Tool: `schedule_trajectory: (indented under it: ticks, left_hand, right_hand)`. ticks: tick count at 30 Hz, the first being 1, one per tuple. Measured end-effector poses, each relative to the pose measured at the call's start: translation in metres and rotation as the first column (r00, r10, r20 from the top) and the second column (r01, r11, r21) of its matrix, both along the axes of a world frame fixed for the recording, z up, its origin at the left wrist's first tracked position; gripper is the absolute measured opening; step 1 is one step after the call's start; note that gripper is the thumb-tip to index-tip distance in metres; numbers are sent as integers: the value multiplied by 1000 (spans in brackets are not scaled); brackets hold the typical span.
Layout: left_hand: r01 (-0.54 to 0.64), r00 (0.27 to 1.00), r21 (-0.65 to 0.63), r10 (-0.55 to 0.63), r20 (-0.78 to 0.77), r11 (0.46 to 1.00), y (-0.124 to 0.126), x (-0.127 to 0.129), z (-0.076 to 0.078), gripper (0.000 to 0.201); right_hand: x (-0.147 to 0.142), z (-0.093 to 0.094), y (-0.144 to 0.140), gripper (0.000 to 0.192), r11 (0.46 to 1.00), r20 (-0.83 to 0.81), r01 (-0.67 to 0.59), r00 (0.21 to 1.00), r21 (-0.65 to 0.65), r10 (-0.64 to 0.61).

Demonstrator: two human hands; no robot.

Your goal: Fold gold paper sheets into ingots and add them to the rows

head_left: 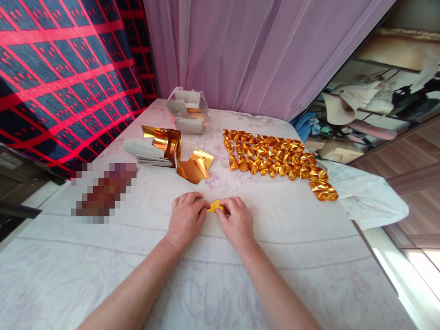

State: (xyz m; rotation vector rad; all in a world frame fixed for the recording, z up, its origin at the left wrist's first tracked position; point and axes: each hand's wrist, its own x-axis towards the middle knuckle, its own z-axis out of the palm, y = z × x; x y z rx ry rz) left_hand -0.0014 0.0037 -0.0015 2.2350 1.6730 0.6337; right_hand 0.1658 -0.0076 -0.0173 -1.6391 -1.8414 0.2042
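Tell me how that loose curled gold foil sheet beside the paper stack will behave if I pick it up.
The curled gold foil sheet probably weighs almost nothing and flops, since it already curls and stands off the cloth. Its mirror-like shine suggests a slick surface. It likely creases easily, judging by the sharp folds in the folded gold pieces.

On the cloth-covered table [103, 275], the left hand [185, 217] and right hand [237, 220] meet at the centre, pinching a small foil piece [215, 206] between them. At one o'clock lie rows of folded foil pieces [275, 158]. At eleven o'clock sit loose foil sheets [178, 153] on a paper stack [146, 151]. At twelve o'clock, farther back, stands a plastic bag [188, 110], before the curtain [257, 50].
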Motion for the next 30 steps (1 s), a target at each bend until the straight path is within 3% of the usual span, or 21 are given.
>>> schedule_trajectory:
  ticks: [14, 21, 30]
  left_hand:
    - [-1, 1000, 17, 0, 15, 1000, 1, -1, -2, 21]
    - [44, 999, 78, -45, 15, 996, 1, -4, -5, 19]
    - [108, 994, 123, -105, -30, 987, -1, -7, -3, 19]
  right_hand:
    - [22, -5, -5, 11, 1000, 1, 27, 1000, 15, -27]
    - [27, -8, -9, 17, 995, 36, -47, 998, 85, 44]
    - [30, -2, -12, 17, 989, 83, -133, 988, 66, 127]
